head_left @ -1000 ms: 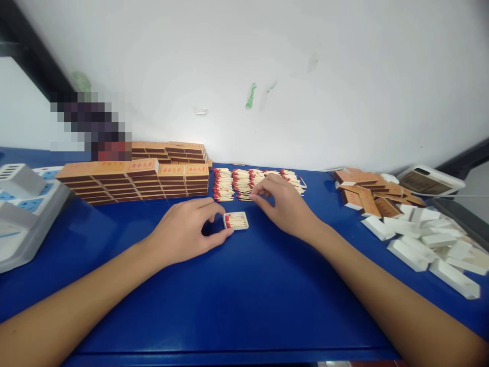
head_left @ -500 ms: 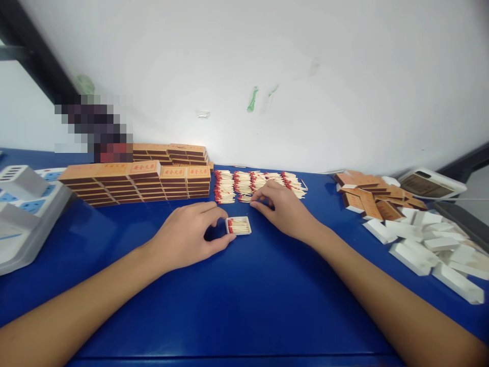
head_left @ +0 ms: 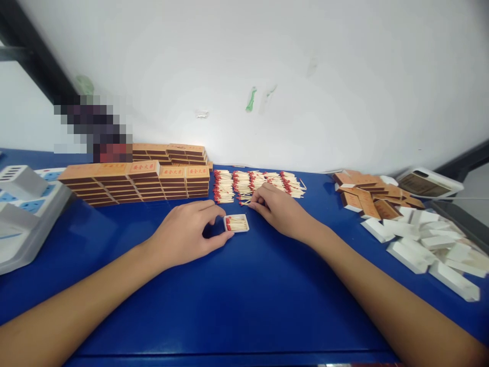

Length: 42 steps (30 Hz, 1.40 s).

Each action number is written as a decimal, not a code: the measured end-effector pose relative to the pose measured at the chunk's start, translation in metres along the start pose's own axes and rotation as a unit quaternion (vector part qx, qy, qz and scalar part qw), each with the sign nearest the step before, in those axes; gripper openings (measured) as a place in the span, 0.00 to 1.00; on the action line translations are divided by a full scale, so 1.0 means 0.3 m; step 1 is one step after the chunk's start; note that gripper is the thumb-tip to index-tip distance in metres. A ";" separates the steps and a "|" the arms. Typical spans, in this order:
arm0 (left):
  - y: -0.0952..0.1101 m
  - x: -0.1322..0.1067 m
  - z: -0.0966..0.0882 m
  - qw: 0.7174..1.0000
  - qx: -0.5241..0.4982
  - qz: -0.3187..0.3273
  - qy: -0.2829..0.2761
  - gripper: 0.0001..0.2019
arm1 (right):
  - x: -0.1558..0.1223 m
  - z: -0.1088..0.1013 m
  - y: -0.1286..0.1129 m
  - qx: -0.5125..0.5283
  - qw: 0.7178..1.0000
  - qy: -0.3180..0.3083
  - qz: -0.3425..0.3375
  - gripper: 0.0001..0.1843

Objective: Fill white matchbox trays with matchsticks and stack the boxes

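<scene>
A small white matchbox tray (head_left: 247, 229) lies on the blue table, partly filled with red-headed matches (head_left: 237, 223). My left hand (head_left: 191, 232) grips the tray's left end between thumb and forefinger. Behind the tray, matches (head_left: 223, 186) lie on the table in several rows, heads to the left. At the near edge of the second row, my right hand (head_left: 277, 206) is closed in a pinch on the tail end of a match (head_left: 244, 204), low over the table; whether it holds more than one, I cannot tell. The hand hides part of the rows behind it.
Stacked orange-brown matchboxes (head_left: 133, 181) stand left of the rows. Matchbox sleeves (head_left: 369, 204) and white trays (head_left: 408, 255) are piled at right, near a phone-like object (head_left: 431, 182). A white power strip (head_left: 57, 204) lies at far left. The wall (head_left: 290, 132) rises behind.
My right hand's fingertips have drawn slightly nearer at the front of the second row, with a match now showing in the pinch. My left hand still holds the tray.
</scene>
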State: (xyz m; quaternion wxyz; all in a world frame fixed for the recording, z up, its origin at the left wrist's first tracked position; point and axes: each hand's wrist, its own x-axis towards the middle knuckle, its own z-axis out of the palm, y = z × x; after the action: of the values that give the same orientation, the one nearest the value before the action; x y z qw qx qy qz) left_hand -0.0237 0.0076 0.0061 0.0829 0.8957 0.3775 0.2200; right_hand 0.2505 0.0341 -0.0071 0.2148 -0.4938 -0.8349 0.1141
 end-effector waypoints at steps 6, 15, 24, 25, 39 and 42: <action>0.003 0.003 -0.003 1.000 0.004 0.002 0.005 0.11 | -0.011 -0.029 -0.005 0.021 0.999 -0.024 0.016 0.07; 0.002 0.002 -0.003 1.000 -0.002 0.002 -0.001 0.11 | -0.040 -0.058 -0.061 0.093 0.995 -0.034 0.021 0.08; 0.004 0.000 -0.005 1.000 -0.008 -0.001 -0.006 0.11 | -0.059 -0.048 -0.145 0.096 0.993 -0.056 -0.040 0.05; 0.003 0.000 -0.004 1.000 -0.008 -0.001 -0.007 0.11 | -0.060 -0.046 -0.146 0.095 0.993 -0.057 -0.043 0.05; 0.000 0.002 -0.001 1.000 -0.004 -0.004 -0.006 0.12 | -0.065 -0.054 -0.157 0.098 0.993 -0.035 -0.055 0.06; 0.003 0.001 -0.001 1.000 -0.006 -0.004 -0.007 0.12 | -0.064 -0.048 -0.166 0.105 0.993 -0.019 -0.047 0.05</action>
State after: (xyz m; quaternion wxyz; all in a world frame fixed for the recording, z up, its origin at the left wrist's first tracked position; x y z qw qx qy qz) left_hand -0.0232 0.0073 0.0068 0.0916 0.8951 0.3790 0.2160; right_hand 0.2266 -0.0072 0.0210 0.2545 -0.4268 -0.8444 0.2001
